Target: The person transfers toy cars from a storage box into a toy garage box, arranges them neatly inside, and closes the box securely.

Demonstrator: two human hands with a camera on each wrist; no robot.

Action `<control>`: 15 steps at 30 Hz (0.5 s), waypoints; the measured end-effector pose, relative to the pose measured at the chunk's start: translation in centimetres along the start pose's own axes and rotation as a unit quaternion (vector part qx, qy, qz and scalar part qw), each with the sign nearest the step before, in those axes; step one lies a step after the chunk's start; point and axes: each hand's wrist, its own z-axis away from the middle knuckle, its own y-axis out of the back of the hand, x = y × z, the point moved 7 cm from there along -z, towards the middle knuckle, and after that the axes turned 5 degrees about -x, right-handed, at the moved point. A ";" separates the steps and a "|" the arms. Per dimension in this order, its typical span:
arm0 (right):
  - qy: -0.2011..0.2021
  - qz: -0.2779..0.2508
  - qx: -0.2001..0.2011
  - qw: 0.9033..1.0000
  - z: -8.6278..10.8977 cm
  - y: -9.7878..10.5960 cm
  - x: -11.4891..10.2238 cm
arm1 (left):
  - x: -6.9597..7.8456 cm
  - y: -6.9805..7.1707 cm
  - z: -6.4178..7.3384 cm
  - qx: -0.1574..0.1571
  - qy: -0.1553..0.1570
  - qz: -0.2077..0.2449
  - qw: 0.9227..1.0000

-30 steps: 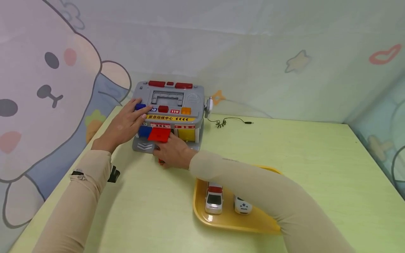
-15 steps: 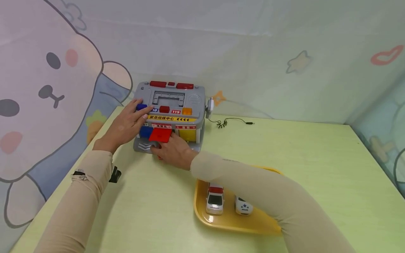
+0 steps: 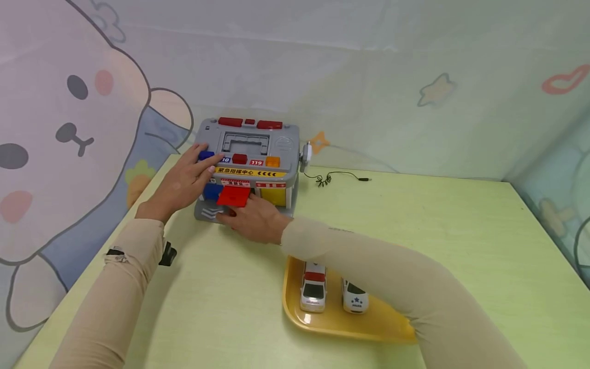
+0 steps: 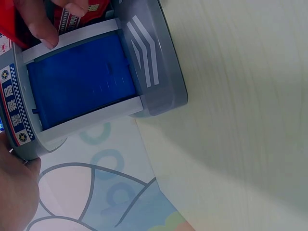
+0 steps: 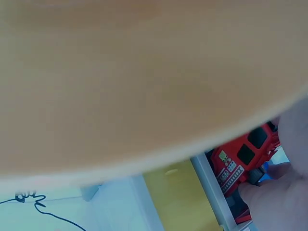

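Observation:
A grey toy emergency station [image 3: 288, 154] stands near the back of the table. My left hand [image 3: 180, 182] rests on its front left corner, fingers extended over the top by the blue button [image 3: 206, 155]. Below, my right hand [image 3: 258, 219] holds a red toy fire truck [image 5: 241, 156] inside the middle bay, under the raised red door [image 3: 234, 196]. Fingers of that hand also show beside the truck in the left wrist view, where the blue door [image 4: 84, 79] is down. A yellow door [image 3: 273, 197] covers the right bay. Much of the truck is hidden.
A yellow tray [image 3: 322, 330] lies partly under my right sleeve, holding a white toy ambulance [image 3: 313, 292] and a white toy police car [image 3: 355, 299]. A thin black cable [image 3: 341, 173] trails from the station's right side. A printed cloth hangs behind the table.
The fire truck has gone further into the middle bay; its red end no longer shows below my right hand in the head view. My left hand stays on the station.

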 end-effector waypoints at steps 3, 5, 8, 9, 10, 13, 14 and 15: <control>0.006 0.013 0.014 1.000 0.1 0.1 -0.1 | 0.1 0.0 0.1 0.000 -0.002 0.001 1.000; 0.009 0.022 0.021 0.999 0.2 0.1 -0.1 | 0.1 0.1 0.2 0.002 -0.003 0.001 1.000; 0.014 0.031 0.029 0.999 0.3 0.2 -0.1 | 0.1 0.1 0.2 0.003 -0.003 0.000 1.000; 0.015 0.034 0.031 0.999 0.3 0.2 -0.1 | 0.1 0.1 0.3 0.004 -0.002 0.000 1.000; 0.016 0.036 0.033 0.999 0.3 0.2 -0.1 | 0.1 0.1 0.2 0.003 -0.001 0.001 1.000; 0.020 0.036 0.039 0.998 0.4 0.3 0.0 | 0.1 0.2 0.2 0.004 -0.001 0.001 1.000; 0.021 0.035 0.042 0.998 0.4 0.3 0.1 | 0.1 0.2 0.2 0.004 -0.001 0.001 1.000; 0.023 0.033 0.045 0.998 0.5 0.3 0.1 | 0.1 0.2 0.2 0.004 0.000 0.000 1.000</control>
